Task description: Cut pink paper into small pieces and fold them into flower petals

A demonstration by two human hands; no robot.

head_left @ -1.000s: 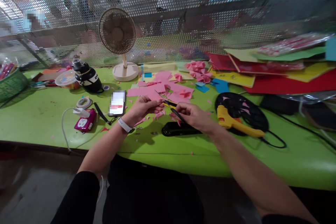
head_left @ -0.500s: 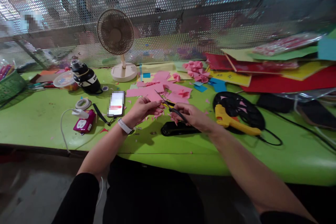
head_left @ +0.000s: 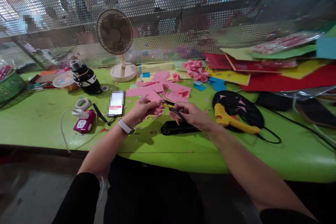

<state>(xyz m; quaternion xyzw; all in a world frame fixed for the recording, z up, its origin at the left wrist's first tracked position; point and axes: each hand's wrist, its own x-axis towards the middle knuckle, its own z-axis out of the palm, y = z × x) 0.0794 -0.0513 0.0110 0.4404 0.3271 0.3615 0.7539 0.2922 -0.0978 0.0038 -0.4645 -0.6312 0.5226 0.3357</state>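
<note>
My right hand (head_left: 189,114) is closed round the handles of a pair of black scissors (head_left: 176,112), whose blades point up and left. Close to the blades, my left hand (head_left: 145,109) pinches something too small to make out between thumb and fingers. Pink paper pieces (head_left: 170,89) lie just beyond both hands, with small pink scraps scattered below them. A black stapler (head_left: 175,128) lies on the green table (head_left: 157,147) under my right hand.
On the right are a yellow glue gun (head_left: 233,122), a black tray (head_left: 252,108) and stacked coloured sheets (head_left: 283,77). A phone (head_left: 116,103), a black bottle (head_left: 86,78) and a purple adapter (head_left: 84,121) stand or lie left. A fan (head_left: 115,35) stands behind, before a perforated metal screen (head_left: 168,17).
Both hands stay almost in place. The scissors' blades have shifted slightly, and the view has moved a little.
</note>
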